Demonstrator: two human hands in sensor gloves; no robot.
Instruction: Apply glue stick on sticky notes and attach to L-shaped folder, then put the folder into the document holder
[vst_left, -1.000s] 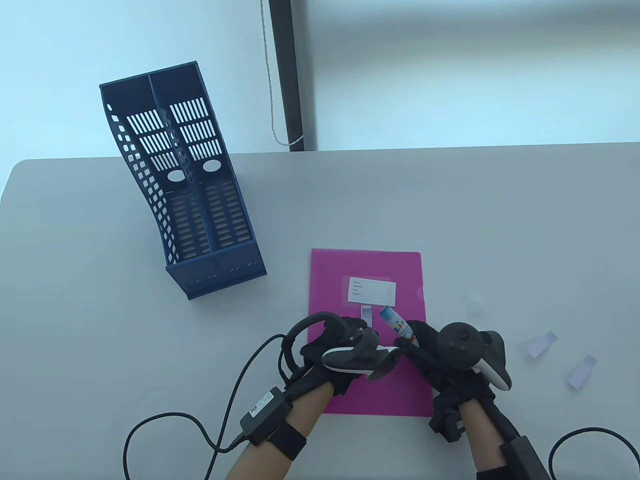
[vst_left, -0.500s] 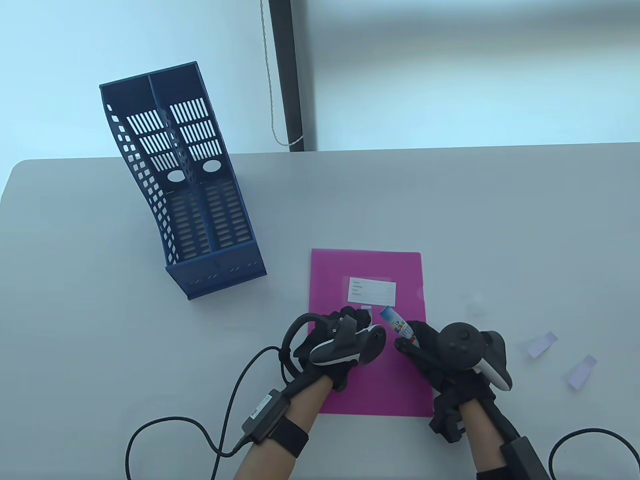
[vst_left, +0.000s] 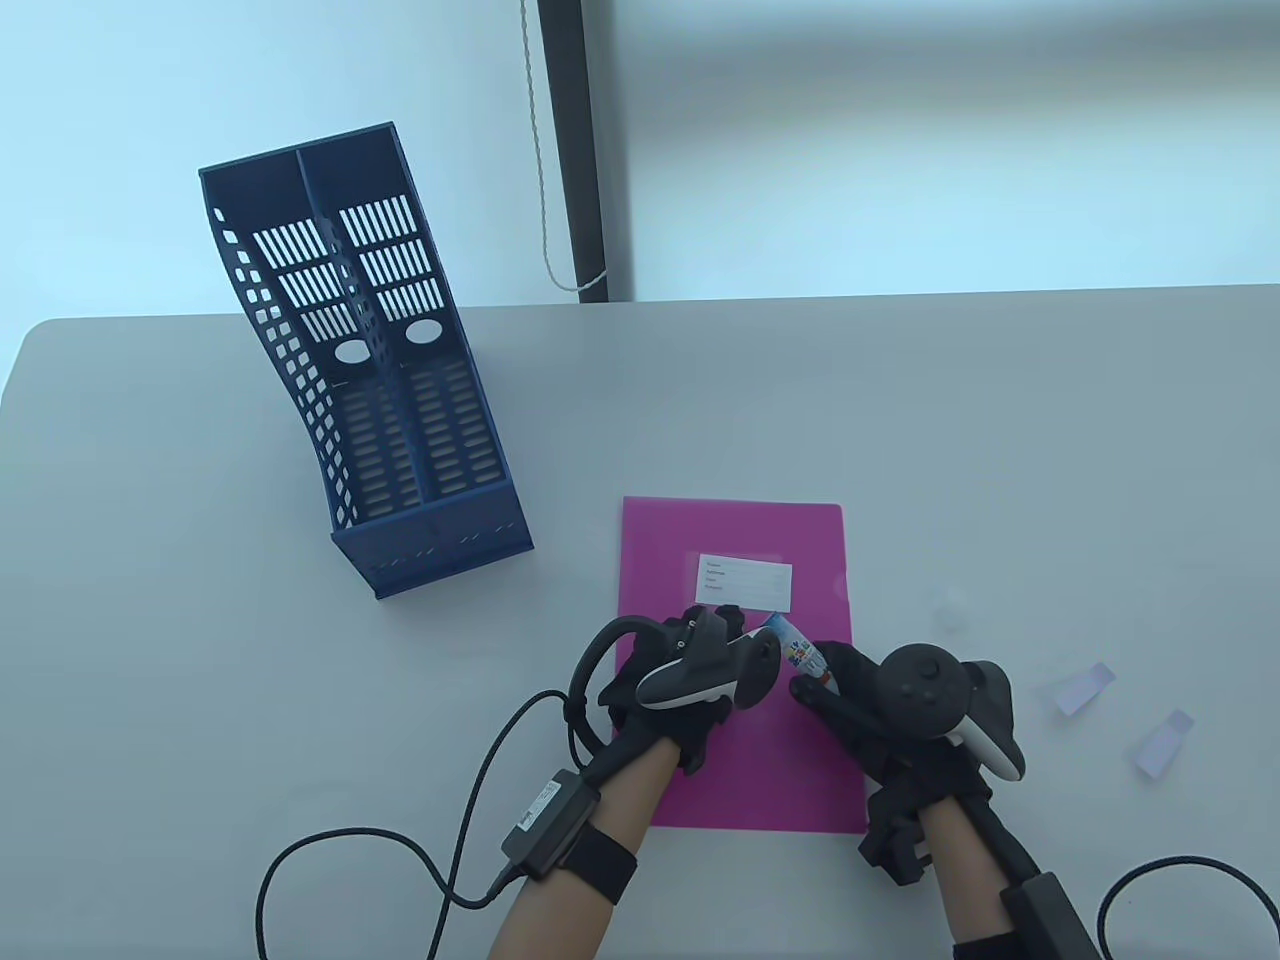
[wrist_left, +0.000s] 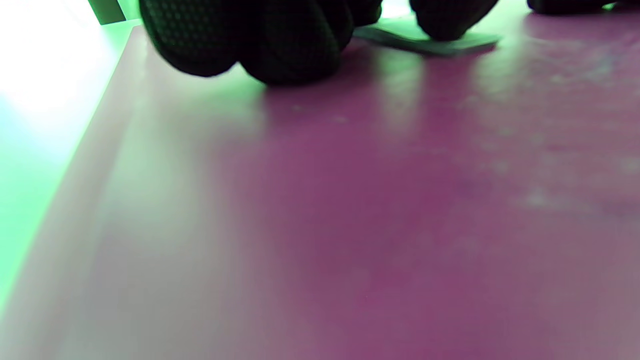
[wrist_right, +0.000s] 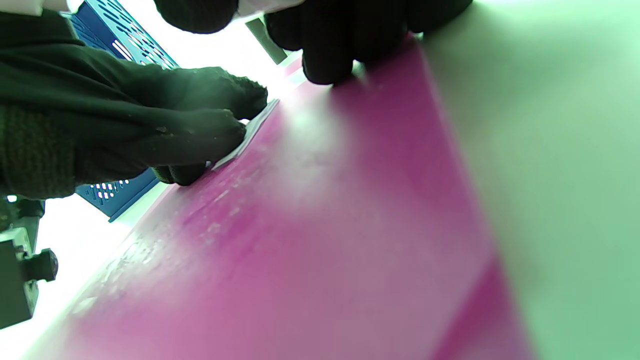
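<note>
Table view: pink L-shaped folder (vst_left: 735, 540) lies flat on the grey table (vst_left: 900, 420), a white printed label (vst_left: 743, 582) on its upper half. Left hand (vst_left: 690, 680) sits low over the folder's left side, its fingers reaching to a spot just below the label; the sticky note under them is hidden here by hand and tracker. Right hand (vst_left: 880, 700) grips the glue stick (vst_left: 797, 650), fingers curled round its lower end, tube tilted up and to the left over the folder, its tip close to the left hand. Blue document holder (vst_left: 365, 370), two compartments, stands well apart at upper left. Two pale sticky notes (vst_left: 1085, 688) (vst_left: 1165, 743) lie on the table right of the folder, apart from it and from each other. A small translucent cap (vst_left: 950, 607) rests near the folder's right edge.

Left wrist view: gloved fingertips (wrist_left: 450, 20) press a thin sticky note (wrist_left: 425, 42) flat onto the pink folder surface (wrist_left: 400, 200). Other fingers (wrist_left: 280, 45) are curled, knuckles down on the folder.

Right wrist view: left hand's fingers (wrist_right: 210, 130) lie extended on the note's (wrist_right: 255, 127) edge, against the folder (wrist_right: 325, 225). Right hand's own fingers (wrist_right: 330, 45) are curled at top; the glue stick is barely visible there. Document holder (wrist_right: 125, 55) shows blue behind.
</note>
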